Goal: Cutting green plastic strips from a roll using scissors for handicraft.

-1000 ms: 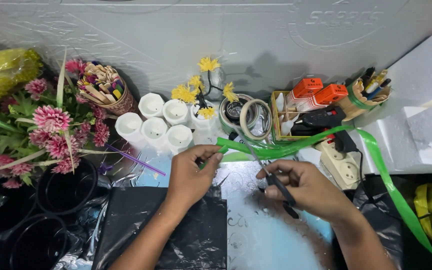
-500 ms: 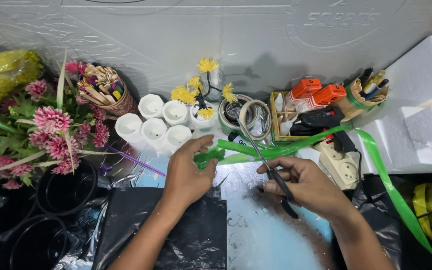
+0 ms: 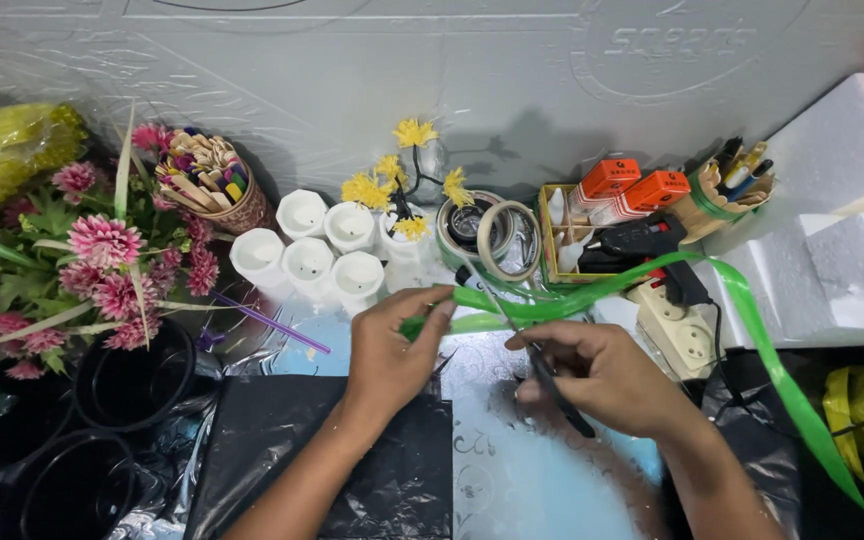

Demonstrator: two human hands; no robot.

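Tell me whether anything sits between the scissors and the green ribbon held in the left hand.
Nothing visible does. The left hand pinches the green ribbon taut, and the scissors in the right hand already reach it, blades pointing up across the strip.

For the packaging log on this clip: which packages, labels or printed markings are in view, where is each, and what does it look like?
Two small boxes: orange with white label patches, leaning in the yellow organiser tray, right of the tape rolls.
Embossed lettering: grey-on-grey raised marking, upper right of the back wall sheet.
Clear bag: holds yellow strips, far left edge, no label visible.
No screens or signs.
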